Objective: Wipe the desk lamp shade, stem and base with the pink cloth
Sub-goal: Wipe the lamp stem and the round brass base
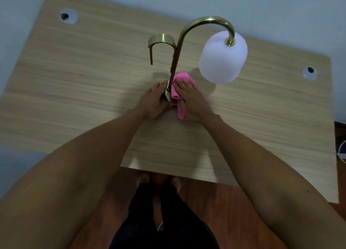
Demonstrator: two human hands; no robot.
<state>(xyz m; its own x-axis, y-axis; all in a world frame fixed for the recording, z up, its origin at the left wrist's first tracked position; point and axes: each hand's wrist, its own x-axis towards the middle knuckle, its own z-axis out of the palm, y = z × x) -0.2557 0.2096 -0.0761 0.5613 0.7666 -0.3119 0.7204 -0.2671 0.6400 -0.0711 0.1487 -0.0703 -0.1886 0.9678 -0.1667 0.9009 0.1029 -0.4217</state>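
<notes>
Pressing pink cloth (pixel 181 77) to lamp base (pixel 167 96), far from desk (pixel 74 84) edges, right hand (pixel 191 101) lies flat; flat left hand (pixel 152 104) touches base.

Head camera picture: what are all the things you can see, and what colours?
Light wood-grain desk: one, beige, fills the view.
Round cable holes: two, grey, desk's far left and right.
Curved brass lamp stem: one, gold, desk centre.
Frosted dome lamp shade: one, white, hanging at stem's right end.
Brass lamp base: one, gold, mostly hidden between the hands.
Curved brass hook: one, gold, left of the stem.
Pink cloth: one, pink, under the right hand, against the base.
Wooden floor: one, reddish-brown, below the desk.
Black trousers: one pair, bottom centre.
Left hand: one, resting at the base's left side.
Right hand: one, flat on the cloth.
</notes>
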